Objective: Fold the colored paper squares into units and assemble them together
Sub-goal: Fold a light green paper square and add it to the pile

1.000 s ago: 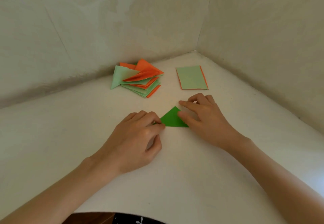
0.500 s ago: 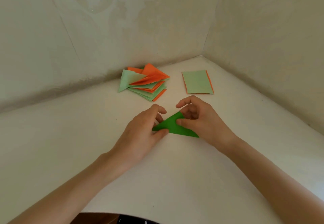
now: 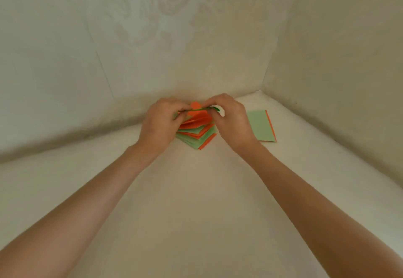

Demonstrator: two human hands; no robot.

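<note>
You're now holding the dark green unit (image 3: 202,109) off the white table (image 3: 196,190), edge-on, above the pile of folded units (image 3: 198,135) near the back edge. Half a second ago it was lying flat mid-table. Your left hand (image 3: 161,123) and right hand (image 3: 233,121) are each pinching one end. The flat paper sheets (image 3: 260,125) are sitting by the back-right corner.

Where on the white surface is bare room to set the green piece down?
Free: the patch between the forearms, in front of the pile of folded units; the stretch left of the left hand. Crowded: the back, where it and the right hand hold the green piece over the pile, beside the flat sheets.
</note>
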